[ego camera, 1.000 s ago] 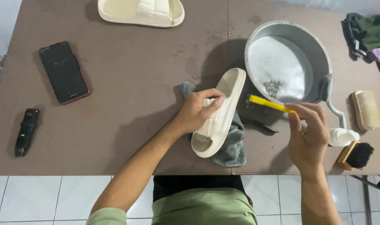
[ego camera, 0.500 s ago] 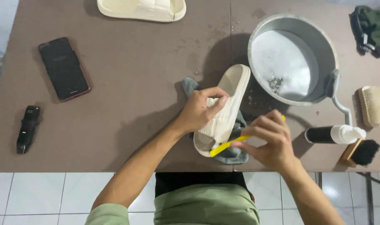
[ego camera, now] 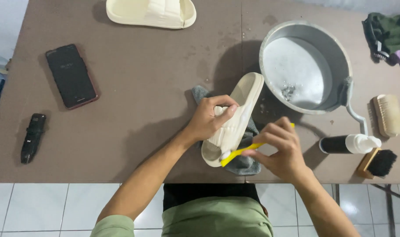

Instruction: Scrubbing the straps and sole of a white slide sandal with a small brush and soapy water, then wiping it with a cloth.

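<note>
The left hand point(ego camera: 208, 119) grips a cream slide sandal point(ego camera: 235, 117) near the middle of the bench's point(ego camera: 156, 87) front edge, fingers point(ego camera: 222, 104) clenched over the strap and thumb on its side. The sandal lies at a slant, toe end toward the basin and heel end toward the front edge, and rests on a grey cloth point(ego camera: 248, 162) that shows beneath it on both sides. The right hand point(ego camera: 281, 149) is closed on a yellow toothbrush point(ego camera: 241, 152), its fingers wrapped round the handle, and the bristle end touches the heel end of the sandal.

Toward the back right of the bench stands a round metal basin point(ego camera: 336, 61) with soapy water in it, a grey rag draped over its right rim. Just in front of the basin, near the right front corner, a dark bottle with a white pump top point(ego camera: 349, 144) lies on its side. Beside it are a wooden brush with dark bristles point(ego camera: 377, 162) and, farther back along the right edge, a wooden brush with pale bristles point(ego camera: 388, 115). A heap of dark green fabric point(ego camera: 391, 37) sits at the back right corner.

At the back edge, left of centre, lies the second cream sandal point(ego camera: 151, 12). Toward the left edge a black phone point(ego camera: 71, 75) lies face up, and near the front left corner lies a small black oblong device point(ego camera: 32, 138).
</note>
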